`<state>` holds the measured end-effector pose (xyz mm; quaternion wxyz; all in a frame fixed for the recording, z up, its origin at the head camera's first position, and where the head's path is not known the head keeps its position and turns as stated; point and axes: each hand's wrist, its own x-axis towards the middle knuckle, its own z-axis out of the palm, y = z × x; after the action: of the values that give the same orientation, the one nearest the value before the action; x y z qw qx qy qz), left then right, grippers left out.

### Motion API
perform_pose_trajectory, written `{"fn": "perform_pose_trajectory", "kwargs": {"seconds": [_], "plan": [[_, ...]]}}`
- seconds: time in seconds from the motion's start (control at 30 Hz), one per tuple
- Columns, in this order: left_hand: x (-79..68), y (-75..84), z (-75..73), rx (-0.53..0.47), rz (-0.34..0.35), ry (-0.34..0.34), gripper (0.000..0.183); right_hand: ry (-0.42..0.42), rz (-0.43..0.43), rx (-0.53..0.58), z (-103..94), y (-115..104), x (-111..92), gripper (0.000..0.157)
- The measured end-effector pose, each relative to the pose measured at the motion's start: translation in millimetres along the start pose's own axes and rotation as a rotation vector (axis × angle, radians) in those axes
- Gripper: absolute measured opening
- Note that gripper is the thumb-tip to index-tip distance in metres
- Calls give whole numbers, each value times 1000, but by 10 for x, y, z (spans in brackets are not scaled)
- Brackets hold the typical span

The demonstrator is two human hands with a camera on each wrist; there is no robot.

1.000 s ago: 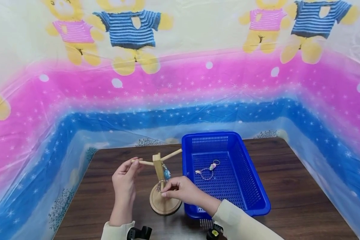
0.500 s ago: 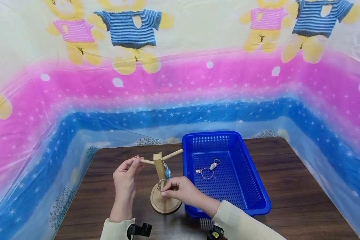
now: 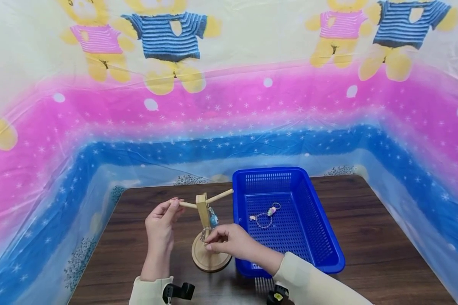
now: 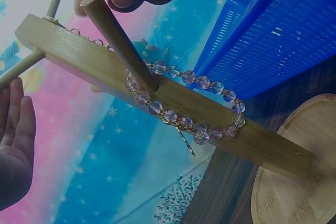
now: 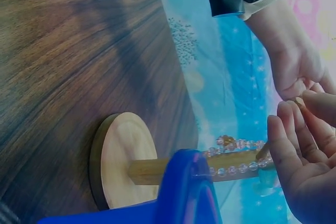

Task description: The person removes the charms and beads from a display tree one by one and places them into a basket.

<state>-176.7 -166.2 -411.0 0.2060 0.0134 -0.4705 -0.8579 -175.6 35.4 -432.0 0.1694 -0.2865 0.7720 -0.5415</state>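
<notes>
A wooden stand (image 3: 203, 216) with a round base and several pegs rises from the table. My left hand (image 3: 161, 222) pinches the tip of its left peg (image 3: 188, 204) between thumb and fingers. Thumb and curled fingers of my right hand (image 3: 230, 241) hold the tip of the front peg (image 4: 118, 38), low on the post. A bracelet of clear pinkish beads (image 4: 202, 82) loops over that peg and hangs along the post. Behind the post dangles a blue charm (image 3: 213, 219) on a chain. Nothing hangs from the back right peg (image 3: 219, 196).
Close to the right of the stand is a blue plastic basket (image 3: 322, 220). Inside it lie a thin beaded bracelet (image 3: 263, 221) and a pastel charm on a ring (image 3: 272, 211). A printed cloth (image 3: 213, 148) surrounds the back and sides of the brown table (image 3: 374, 237).
</notes>
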Motion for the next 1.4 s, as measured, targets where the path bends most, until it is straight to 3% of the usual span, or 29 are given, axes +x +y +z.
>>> {"fn": "perform_pose_trajectory", "kwargs": {"seconds": [0.27,0.4,0.63,0.97,1.13,1.4], "plan": [[4,-1,0,-1,2,3,26,74,89,188,-27,-15,9,20],[19,-9,-6,20,0,8,26,133,143,209,-45,-11,28,23],[13,-51,-23,9,74,-29,6,204,187,169,-12,19,52,25],[35,-22,-14,23,-7,4,30,225,169,46,37,117,83,24],[39,-14,-5,40,-16,10,31,238,142,-45,39,154,99,24],[30,-15,-14,46,-14,14,31,231,150,-82,41,152,133,21]]}}
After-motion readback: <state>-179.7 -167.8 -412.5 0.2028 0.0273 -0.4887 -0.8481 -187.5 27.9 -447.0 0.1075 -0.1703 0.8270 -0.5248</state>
